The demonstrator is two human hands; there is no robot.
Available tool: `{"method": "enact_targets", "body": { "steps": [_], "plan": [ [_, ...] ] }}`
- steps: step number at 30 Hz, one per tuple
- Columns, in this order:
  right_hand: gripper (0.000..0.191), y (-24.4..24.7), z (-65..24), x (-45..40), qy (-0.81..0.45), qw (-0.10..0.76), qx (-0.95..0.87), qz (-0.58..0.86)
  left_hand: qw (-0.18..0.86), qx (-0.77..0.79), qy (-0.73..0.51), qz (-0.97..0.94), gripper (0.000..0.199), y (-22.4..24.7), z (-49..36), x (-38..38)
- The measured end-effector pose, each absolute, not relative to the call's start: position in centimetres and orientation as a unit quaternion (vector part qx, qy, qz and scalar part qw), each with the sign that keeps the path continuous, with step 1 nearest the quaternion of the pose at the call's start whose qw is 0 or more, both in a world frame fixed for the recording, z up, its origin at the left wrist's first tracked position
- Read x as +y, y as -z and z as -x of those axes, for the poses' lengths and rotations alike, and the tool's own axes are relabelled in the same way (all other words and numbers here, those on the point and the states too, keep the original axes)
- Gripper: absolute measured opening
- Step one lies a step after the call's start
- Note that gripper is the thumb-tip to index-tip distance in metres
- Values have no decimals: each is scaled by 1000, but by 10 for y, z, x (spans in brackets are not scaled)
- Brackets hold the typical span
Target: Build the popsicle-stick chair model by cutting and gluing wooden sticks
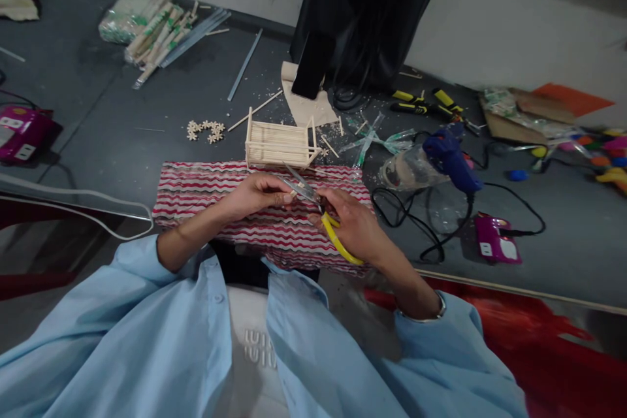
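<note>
1. Head view: my left hand is nearly closed, thumb and fingertips pinched together on a small pale piece beside the blades of the scissors.
2. My right hand is curled around the scissors; their yellow handles come out below my fingers, and their metal blades point away from me and towards my left, slightly apart.
3. Under both hands lies a striped cloth, red, white and grey, spread at the near edge of the desk.
4. Just beyond my hands, a small wooden stick frame stands at the far edge of the cloth, with posts at its corners and rows of thin sticks between them.
5. To the left of that frame, and beyond my left hand, a cluster of small flower-shaped pieces sits on the desk.
6. Farther out past the frame, a black phone rests on a pale sheet, in front of a black bag.
7. Right of my right hand, a blue glue gun leans over a clear plastic container; a purple box with a cable lies nearer to me.
8. Well beyond my left hand are bundled sticks in plastic wrapping.
</note>
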State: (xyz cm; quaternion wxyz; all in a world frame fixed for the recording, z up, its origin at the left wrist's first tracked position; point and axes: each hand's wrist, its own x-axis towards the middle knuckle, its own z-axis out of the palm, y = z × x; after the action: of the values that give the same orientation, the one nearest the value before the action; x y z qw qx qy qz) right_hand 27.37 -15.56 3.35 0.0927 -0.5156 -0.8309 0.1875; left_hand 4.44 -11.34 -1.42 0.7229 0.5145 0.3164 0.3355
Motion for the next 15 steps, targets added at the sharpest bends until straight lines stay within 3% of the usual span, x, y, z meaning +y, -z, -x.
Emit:
{"method": "enact_targets", "body": {
  "steps": [15],
  "plan": [
    [36,-33,-274,-156,-188,94,-831,515,717,332,-334,-514,35,13,-45,-113]
  ]
}}
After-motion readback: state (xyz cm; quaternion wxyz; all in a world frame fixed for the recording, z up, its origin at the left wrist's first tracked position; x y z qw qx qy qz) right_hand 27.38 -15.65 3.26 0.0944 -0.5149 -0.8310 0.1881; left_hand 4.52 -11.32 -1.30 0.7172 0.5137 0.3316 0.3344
